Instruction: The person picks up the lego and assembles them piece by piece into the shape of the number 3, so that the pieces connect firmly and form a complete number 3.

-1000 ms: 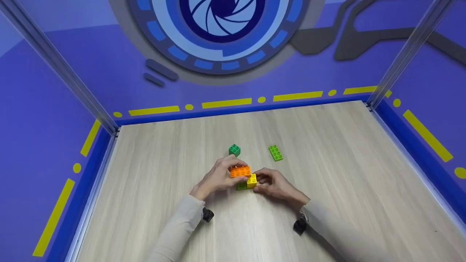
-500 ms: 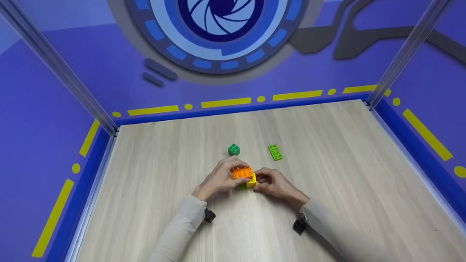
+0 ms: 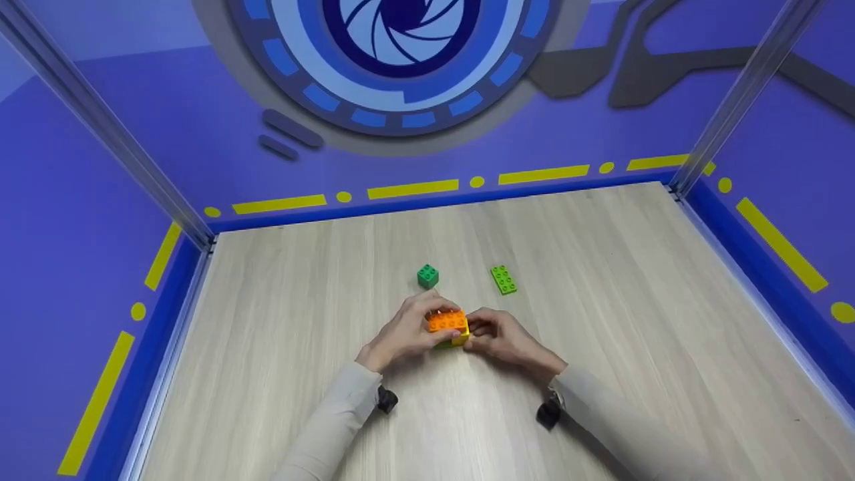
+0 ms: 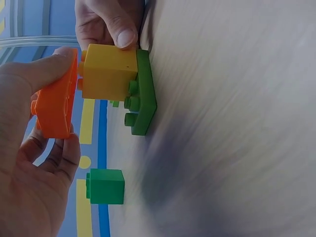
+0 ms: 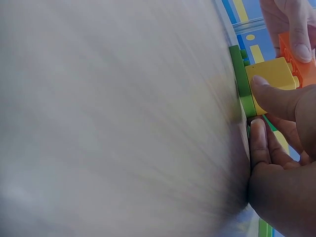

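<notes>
An orange toy brick point(image 3: 446, 321) with two rows of studs is pinched between the thumb and fingers of my left hand point(image 3: 404, 329). Seen from the left wrist, its hollow underside faces the studs of a yellow brick point(image 4: 107, 72), right at the stud tops. That yellow brick stands on one end of a flat green plate point(image 4: 144, 95), whose other studs are bare; the plate lies on the table. My right hand point(image 3: 505, 339) grips the yellow brick from the right, thumb point(image 5: 266, 91) on its near side, other fingers partly hidden.
A dark green square brick point(image 3: 427, 276) stands just beyond my left hand. Farther right lies a light green plate point(image 3: 503, 280) with studs up. Blue-purple panels point(image 3: 320, 167) wall in the wooden table point(image 3: 601, 267) at the back and sides.
My left hand has moved the orange brick slightly right and toward me, so it now covers most of the yellow brick from above. My right hand has stayed in place.
</notes>
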A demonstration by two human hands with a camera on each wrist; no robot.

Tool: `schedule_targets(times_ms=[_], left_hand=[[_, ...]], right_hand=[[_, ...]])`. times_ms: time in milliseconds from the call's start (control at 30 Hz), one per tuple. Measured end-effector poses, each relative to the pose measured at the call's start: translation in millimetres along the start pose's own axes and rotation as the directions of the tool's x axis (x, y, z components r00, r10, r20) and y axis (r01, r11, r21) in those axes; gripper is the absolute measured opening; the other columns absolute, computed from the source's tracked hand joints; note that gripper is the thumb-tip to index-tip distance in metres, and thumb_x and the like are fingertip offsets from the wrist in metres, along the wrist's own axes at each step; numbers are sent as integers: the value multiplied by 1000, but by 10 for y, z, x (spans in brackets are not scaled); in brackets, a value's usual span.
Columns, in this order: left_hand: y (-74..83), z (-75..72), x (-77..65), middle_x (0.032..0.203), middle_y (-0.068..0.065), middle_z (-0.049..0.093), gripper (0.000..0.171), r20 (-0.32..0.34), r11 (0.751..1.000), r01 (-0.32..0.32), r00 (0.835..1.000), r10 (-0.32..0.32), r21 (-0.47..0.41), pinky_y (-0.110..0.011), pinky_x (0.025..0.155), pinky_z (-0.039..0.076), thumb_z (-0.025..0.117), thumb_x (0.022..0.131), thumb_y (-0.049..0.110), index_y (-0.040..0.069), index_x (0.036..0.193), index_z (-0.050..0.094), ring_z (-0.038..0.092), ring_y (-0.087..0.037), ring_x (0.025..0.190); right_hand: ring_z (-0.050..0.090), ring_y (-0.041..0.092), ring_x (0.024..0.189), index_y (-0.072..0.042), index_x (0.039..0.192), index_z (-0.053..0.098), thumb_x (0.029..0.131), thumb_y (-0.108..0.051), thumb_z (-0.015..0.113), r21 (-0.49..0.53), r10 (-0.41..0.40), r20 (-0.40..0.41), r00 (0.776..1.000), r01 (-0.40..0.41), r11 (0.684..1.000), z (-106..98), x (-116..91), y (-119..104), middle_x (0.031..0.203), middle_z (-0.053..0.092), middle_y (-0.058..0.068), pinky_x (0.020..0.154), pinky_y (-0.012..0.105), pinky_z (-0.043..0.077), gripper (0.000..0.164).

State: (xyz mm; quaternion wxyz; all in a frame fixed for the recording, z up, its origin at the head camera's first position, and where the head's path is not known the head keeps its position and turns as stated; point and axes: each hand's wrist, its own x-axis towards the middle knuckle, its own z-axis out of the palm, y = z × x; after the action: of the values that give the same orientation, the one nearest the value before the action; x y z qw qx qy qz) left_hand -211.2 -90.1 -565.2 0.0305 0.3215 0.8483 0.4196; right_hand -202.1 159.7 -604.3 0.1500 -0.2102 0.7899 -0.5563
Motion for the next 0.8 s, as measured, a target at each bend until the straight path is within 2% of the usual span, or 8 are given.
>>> schedule_targets(times_ms=[400,800], left_hand=[[-16,49,-25,112,-1,68,33,-3,1000,-13,1000,13,-13,-28,91,54,86,93,24,15,124,76,60,-13,101],[38,42,-12,113,-1,68,34,5,1000,-11,1000,10,27,-27,91,54,84,95,27,16,126,76,59,-12,100]], right_hand=[[70,27,108,-3,126,74,90,-4,84,-7,-1,0,1000,1,1000,13,-13,-10,120,73,15,94,24,58,38],[71,26,105,-4,124,75,91,-6,84,-40,-6,-3,1000,6,999,4,9,-7,118,74,14,90,21,57,35]])
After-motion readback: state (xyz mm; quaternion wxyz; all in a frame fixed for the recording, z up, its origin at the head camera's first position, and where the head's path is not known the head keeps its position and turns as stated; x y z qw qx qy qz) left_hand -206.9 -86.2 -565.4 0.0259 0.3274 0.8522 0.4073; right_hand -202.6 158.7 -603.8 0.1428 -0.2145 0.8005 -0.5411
